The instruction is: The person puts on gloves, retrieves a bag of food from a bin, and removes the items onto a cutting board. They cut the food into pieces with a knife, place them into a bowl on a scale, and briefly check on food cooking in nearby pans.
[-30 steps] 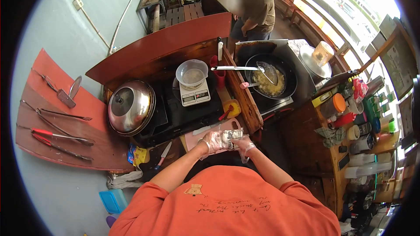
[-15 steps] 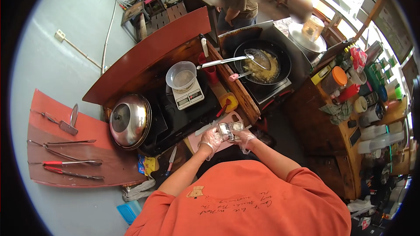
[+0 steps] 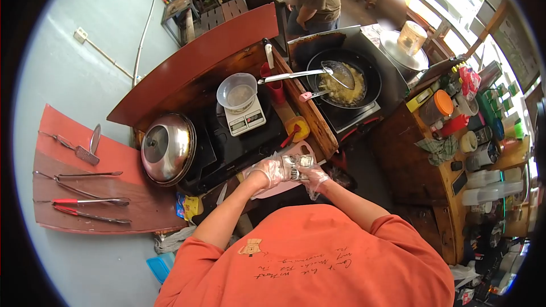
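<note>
Two tongs (image 3: 79,179) and two more red-gripped ones (image 3: 85,201) seem to lie on the red board (image 3: 108,216); their left ends are hard to make out. A lidded pan (image 3: 168,149) stands beside one scale (image 3: 244,118) bearing one clear bowl (image 3: 236,92); the bowl's contents are unclear. The left hand (image 3: 272,171) and right hand (image 3: 313,177), both in clear gloves, are clamped on one black-and-white item (image 3: 296,166) between them, above a pink cutting board (image 3: 284,189). Fingers and plastic partly hide the item; the hands and sleeves cover much of the board. Right of them, one wok (image 3: 345,78) holds frying food (image 3: 352,92), partly hidden by one strainer (image 3: 339,74).
</note>
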Motion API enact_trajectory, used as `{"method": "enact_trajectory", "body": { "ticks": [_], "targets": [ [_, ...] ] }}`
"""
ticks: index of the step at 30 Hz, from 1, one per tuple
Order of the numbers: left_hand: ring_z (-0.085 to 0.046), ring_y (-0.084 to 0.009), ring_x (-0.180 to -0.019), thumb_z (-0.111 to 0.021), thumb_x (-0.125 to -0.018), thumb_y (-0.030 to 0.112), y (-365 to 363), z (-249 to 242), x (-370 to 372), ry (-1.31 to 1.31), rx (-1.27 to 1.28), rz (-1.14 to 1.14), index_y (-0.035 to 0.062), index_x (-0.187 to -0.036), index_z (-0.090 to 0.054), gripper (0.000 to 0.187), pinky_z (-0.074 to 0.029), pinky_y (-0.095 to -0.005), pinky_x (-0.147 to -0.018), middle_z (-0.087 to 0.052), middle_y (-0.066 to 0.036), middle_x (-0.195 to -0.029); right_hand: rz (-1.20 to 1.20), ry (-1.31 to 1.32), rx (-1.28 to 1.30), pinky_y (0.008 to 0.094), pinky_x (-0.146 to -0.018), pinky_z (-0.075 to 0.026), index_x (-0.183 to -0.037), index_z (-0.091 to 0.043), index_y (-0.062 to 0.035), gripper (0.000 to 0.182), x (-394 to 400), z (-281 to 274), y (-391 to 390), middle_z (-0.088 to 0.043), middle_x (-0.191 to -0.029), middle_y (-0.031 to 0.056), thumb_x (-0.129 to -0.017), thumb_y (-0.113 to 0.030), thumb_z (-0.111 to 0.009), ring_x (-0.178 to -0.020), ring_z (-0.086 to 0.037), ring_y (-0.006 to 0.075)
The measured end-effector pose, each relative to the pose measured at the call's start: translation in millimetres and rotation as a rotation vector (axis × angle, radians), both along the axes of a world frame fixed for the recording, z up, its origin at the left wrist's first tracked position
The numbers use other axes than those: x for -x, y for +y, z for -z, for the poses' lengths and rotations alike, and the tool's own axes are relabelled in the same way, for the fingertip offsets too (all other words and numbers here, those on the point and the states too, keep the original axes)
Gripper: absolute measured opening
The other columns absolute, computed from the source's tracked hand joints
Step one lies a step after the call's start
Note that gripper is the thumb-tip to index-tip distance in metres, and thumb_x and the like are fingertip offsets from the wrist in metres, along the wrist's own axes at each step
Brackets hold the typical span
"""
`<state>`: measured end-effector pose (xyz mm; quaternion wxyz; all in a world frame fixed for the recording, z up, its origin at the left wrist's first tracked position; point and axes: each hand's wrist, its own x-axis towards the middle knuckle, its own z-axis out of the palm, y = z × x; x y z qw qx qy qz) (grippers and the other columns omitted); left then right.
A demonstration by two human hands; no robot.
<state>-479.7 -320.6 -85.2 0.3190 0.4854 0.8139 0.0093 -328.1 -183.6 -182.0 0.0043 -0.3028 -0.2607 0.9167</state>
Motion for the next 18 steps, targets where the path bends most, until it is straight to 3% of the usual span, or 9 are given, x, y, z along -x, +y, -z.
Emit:
{"method": "enact_trajectory", "body": {
  "ticks": [2, 4, 7, 10, 12, 13, 14, 16, 18],
  "targets": [
    [-0.068, -0.0342, -0.103, -0.064, -0.081, 0.033, -2, -1, 2, 0.103, -0.086, 0.098, 0.013, -0.11, -0.069, 0.036, -0.055, -0.043, -0.089, -0.07, -0.016, -0.111, 0.004, 0.033, 0.008, 0.0361, -0.083, -0.06, -0.122, -0.058, -0.0023, 0.028, 4, 3, 0, -0.066, -0.109, 0.0098, -0.094, -0.003, -0.064, -0.095, -0.069, 0.0208],
    [-0.069, -0.0342, -0.1, -0.064, -0.081, 0.035, -4, -12, -2, 0.071, -0.103, -0.072, 0.0117, -0.107, -0.07, 0.035, -0.055, -0.043, -0.088, -0.071, -0.017, -0.107, -0.009, 0.048, -0.015, 0.0359, -0.084, -0.059, -0.122, -0.058, -0.0021, 0.029, 5, 3, -4, -0.066, -0.11, 0.0102, -0.094, -0.003, -0.063, -0.096, -0.069, 0.0217],
    [-0.069, -0.0347, -0.097, -0.062, -0.082, 0.035, -5, -42, -7, 0.063, -0.133, 0.048, 0.0089, -0.102, -0.072, 0.034, -0.056, -0.0432, -0.086, -0.072, -0.018, -0.102, -0.038, 0.049, -0.057, 0.0367, -0.083, -0.059, -0.125, -0.056, -0.0019, 0.03, 4, 21, -3, -0.066, -0.112, 0.0109, -0.095, -0.001, -0.06, -0.097, -0.069, 0.0231],
    [-0.069, -0.0327, -0.097, -0.063, -0.085, 0.038, -16, 1, -1, -0.028, -0.222, 0.006, 0.0105, -0.104, -0.071, 0.035, -0.055, -0.042, -0.084, -0.072, -0.016, -0.102, -0.081, 0.02, -0.105, 0.038, -0.082, -0.06, -0.127, -0.053, -0.0024, 0.03, 4, 31, -1, -0.066, -0.113, 0.0117, -0.097, -0.002, -0.055, -0.097, -0.069, 0.0252],
    [-0.068, -0.0321, -0.096, -0.062, -0.089, 0.04, -14, 43, 4, 0.047, -0.268, 0.234, 0.0131, -0.106, -0.071, 0.033, -0.054, -0.0407, -0.083, -0.072, -0.014, -0.1, -0.045, -0.009, -0.101, 0.037, -0.077, -0.061, -0.126, -0.054, -0.0013, 0.028, 5, 20, -5, -0.066, -0.113, 0.0128, -0.098, -0.004, -0.053, -0.094, -0.069, 0.026],
    [-0.068, -0.0316, -0.094, -0.059, -0.093, 0.04, -13, 40, 0, 0.165, -0.152, 0.291, 0.0136, -0.105, -0.071, 0.031, -0.054, -0.0401, -0.083, -0.072, -0.013, -0.097, -0.046, -0.003, -0.114, 0.0371, -0.077, -0.061, -0.125, -0.053, -0.0003, 0.027, 8, 16, -6, -0.066, -0.112, 0.0134, -0.098, -0.004, -0.053, -0.094, -0.069, 0.0264],
    [-0.069, -0.0296, -0.097, -0.064, -0.088, 0.049, -17, 45, -2, 0.233, -0.206, 0.287, 0.013, -0.1, -0.073, 0.039, -0.054, -0.0392, -0.083, -0.073, -0.011, -0.098, -0.043, 0.004, -0.125, 0.0371, -0.077, -0.062, -0.124, -0.053, 0.0008, 0.026, 11, 15, -7, -0.065, -0.112, 0.0139, -0.098, -0.003, -0.052, -0.093, -0.07, 0.0267],
    [-0.07, -0.0249, -0.08, -0.07, -0.083, 0.048, -31, 43, -8, -0.101, -0.358, -0.267, 0.011, -0.096, -0.073, 0.039, -0.056, -0.0375, -0.071, -0.072, -0.01, -0.085, -0.062, -0.013, -0.166, 0.0374, -0.077, -0.062, -0.123, -0.053, 0.0015, 0.025, 14, 14, -13, -0.065, -0.111, 0.0144, -0.098, -0.004, -0.052, -0.093, -0.069, 0.027],
    [-0.067, -0.0221, -0.07, -0.072, -0.08, 0.044, -35, 22, -6, -0.249, -0.285, -0.371, 0.0102, -0.095, -0.072, 0.037, -0.055, -0.0358, -0.064, -0.07, -0.009, -0.077, -0.033, -0.038, -0.226, 0.0367, -0.076, -0.062, -0.119, -0.054, 0.0026, 0.023, 23, 12, -20, -0.064, -0.109, 0.0156, -0.098, -0.003, -0.051, -0.093, -0.069, 0.0272]
  ]
}}
